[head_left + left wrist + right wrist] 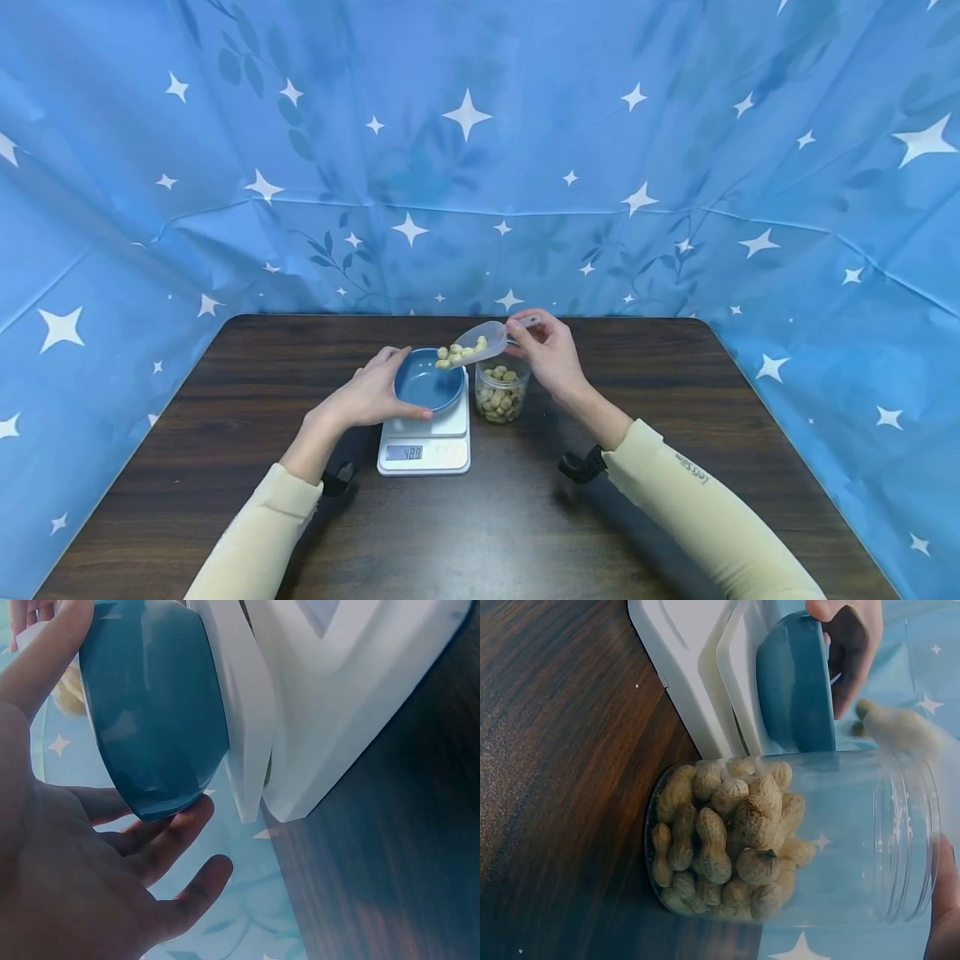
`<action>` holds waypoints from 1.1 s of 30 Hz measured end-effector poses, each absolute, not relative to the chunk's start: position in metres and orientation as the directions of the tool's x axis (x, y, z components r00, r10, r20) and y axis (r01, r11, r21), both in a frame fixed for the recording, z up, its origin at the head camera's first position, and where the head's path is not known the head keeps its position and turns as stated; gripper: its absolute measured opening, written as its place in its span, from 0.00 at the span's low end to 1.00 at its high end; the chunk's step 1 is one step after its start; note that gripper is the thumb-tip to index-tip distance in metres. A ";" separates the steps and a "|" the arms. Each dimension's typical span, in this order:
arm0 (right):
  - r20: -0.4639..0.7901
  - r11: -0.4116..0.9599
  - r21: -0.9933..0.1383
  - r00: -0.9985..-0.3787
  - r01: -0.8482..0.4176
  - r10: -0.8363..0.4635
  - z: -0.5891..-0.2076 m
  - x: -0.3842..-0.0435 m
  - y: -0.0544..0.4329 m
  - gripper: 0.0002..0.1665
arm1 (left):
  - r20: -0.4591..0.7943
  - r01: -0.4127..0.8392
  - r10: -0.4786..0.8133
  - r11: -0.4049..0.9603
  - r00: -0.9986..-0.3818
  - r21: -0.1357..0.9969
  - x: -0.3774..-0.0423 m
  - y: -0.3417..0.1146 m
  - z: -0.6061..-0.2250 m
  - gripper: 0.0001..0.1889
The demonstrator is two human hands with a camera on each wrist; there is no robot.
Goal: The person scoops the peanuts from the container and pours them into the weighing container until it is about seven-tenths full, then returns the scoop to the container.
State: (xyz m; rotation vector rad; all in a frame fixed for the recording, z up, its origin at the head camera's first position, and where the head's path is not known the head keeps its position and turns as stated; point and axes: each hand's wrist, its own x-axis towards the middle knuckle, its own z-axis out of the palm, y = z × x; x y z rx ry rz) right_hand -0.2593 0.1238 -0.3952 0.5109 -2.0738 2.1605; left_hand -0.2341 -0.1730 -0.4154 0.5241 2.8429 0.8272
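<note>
My left hand grips a small blue bowl, its thumb and fingers spread around the rim. The bowl sits on a white kitchen scale with digits lit on its display. My right hand pinches the handle of a translucent scoop loaded with peanuts. Tilted down to the left, the scoop has its mouth over the bowl's right rim. Below the scoop stands a clear jar, open at the top and partly filled with peanuts in shells. The bowl's inside shows no peanuts in the head view.
A dark wood table carries everything. Behind it hangs a blue curtain with white stars. The jar stands close against the scale's right side. Each wrist wears a black strap.
</note>
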 end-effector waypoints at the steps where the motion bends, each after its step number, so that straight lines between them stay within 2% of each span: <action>1: 0.314 -0.055 -0.950 -0.936 -0.309 -0.162 -0.394 -0.259 0.123 0.15 | -0.033 0.292 0.367 0.789 -0.930 0.541 -0.234 -0.173 -0.415 0.64; 15: 0.389 0.003 -0.918 -0.900 -0.397 -0.196 -0.380 -0.260 0.135 0.15 | -0.029 0.296 0.376 0.774 -0.926 0.560 -0.234 -0.174 -0.416 0.63; 24: 0.385 0.039 -0.915 -0.898 -0.402 -0.212 -0.366 -0.257 0.154 0.16 | -0.029 0.301 0.378 0.779 -0.926 0.550 -0.233 -0.173 -0.416 0.64; 33: 0.401 0.147 -0.886 -0.886 -0.440 -0.232 -0.354 -0.253 0.173 0.15 | -0.035 0.306 0.385 0.783 -0.922 0.542 -0.234 -0.173 -0.411 0.64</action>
